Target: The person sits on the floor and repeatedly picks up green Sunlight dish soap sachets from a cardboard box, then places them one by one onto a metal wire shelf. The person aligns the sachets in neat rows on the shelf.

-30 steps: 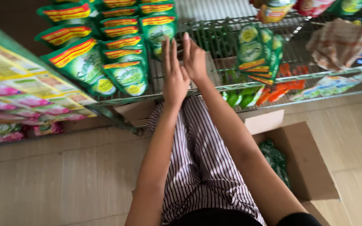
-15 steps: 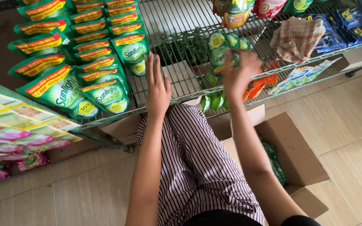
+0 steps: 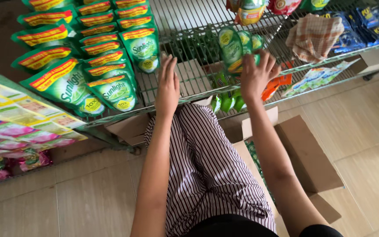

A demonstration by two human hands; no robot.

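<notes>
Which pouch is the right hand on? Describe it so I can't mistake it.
Start at the green wire shelf in front of the person. Right of the bare stretch under the left hand, the right hand touches a small cluster of green pouches. Unlike the flat rows far left, these stand upright, nearest the checked cloth.

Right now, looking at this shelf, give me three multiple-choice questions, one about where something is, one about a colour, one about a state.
1. The checked cloth lies: A) on the wire shelf B) on the floor C) in the box.
2. The pouches at the right hand are: A) blue B) green C) white.
3. The cardboard box on the floor is: A) taped shut B) crushed flat C) open.

A, the cloth rests on the wires at the right. B, they are green with yellow. C, its flaps stand apart.
</notes>
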